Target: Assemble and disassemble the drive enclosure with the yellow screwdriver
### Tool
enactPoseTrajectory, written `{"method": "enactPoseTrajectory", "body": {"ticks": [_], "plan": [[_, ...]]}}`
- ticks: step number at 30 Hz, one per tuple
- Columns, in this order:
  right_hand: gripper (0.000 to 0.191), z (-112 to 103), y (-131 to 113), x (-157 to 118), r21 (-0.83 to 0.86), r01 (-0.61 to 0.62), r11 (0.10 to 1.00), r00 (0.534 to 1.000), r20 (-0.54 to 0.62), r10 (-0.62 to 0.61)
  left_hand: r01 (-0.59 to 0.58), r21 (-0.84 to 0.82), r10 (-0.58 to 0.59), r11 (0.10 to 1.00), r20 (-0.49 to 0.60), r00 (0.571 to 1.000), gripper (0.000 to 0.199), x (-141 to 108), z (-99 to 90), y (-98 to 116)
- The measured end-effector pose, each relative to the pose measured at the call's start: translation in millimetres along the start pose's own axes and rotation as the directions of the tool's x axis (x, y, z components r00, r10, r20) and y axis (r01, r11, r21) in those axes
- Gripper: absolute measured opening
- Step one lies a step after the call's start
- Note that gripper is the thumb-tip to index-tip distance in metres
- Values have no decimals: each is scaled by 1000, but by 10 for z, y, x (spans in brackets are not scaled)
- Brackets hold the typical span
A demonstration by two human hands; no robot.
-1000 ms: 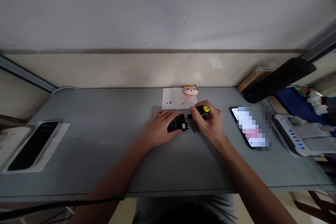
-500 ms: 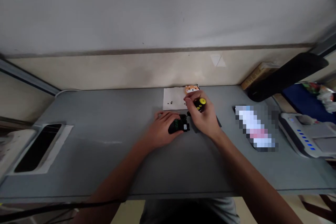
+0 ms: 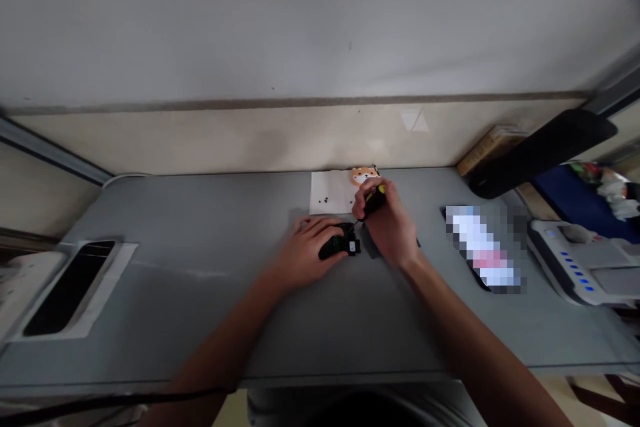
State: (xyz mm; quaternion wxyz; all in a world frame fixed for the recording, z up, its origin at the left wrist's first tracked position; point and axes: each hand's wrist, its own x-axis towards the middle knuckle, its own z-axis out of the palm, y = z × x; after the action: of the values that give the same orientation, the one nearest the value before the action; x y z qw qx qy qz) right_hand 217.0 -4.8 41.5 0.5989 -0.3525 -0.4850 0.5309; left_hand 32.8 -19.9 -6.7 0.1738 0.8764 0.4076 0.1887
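Note:
My left hand (image 3: 311,252) is closed around a small black device (image 3: 340,244) with a greenish circuit board and a pale square label, steadying it on the grey table. My right hand (image 3: 390,223) grips a black and yellow screwdriver (image 3: 373,203). Its shaft slants down to the left, with the tip at the device's upper edge; whether it sits in a screw I cannot tell. A dark flat piece (image 3: 369,241) lies partly hidden under my right hand. Just behind, several tiny dark screws rest on a white sheet of paper (image 3: 330,188).
An orange dog-faced item (image 3: 364,175) lies at the paper's back right corner. On the right are a lit, pixelated phone (image 3: 480,250), a black cylinder (image 3: 545,153), a book (image 3: 487,147) and a grey-white device (image 3: 585,260) with blue lights. Another phone (image 3: 70,288) lies far left.
My right hand has turned and the screwdriver has tipped, its yellow end now mostly covered by my fingers. My left hand and the device stay nearly in place. The view has shifted slightly.

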Motion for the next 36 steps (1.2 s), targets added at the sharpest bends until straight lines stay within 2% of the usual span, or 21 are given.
{"method": "enactPoseTrajectory", "body": {"ticks": [3,7,12,18,24,28,32,36], "plan": [[42,-40,-18,-14,32,26,999,1000,13,-27,-21,13,21,1000,-18,1000,20,-4,4,-3],[50,-99,56,-28,32,10,999,1000,11,-11,-39,-1,39,999,-21,999,17,-7,-1,5],[50,-81,98,7,-19,33,999,999,10,-33,-62,-1,62,998,-7,998,21,-11,-16,-10],[44,-59,-42,20,18,-64,998,998,5,63,-69,-12,69,998,6,998,21,-20,-37,-69],[48,-104,26,-34,48,-19,999,1000,7,19,-82,-13,82,997,2,997,23,-28,-34,-69],[46,-92,87,-18,-52,32,998,999,17,-31,-68,-15,68,998,5,998,23,-31,-36,-65],[51,-56,17,9,-35,-17,999,1000,20,18,-71,-20,71,997,10,997,23,-35,-39,-70],[45,-71,-51,2,-9,-25,1000,999,25,25,-88,-11,88,996,-13,996,24,-37,-29,-77]]}}
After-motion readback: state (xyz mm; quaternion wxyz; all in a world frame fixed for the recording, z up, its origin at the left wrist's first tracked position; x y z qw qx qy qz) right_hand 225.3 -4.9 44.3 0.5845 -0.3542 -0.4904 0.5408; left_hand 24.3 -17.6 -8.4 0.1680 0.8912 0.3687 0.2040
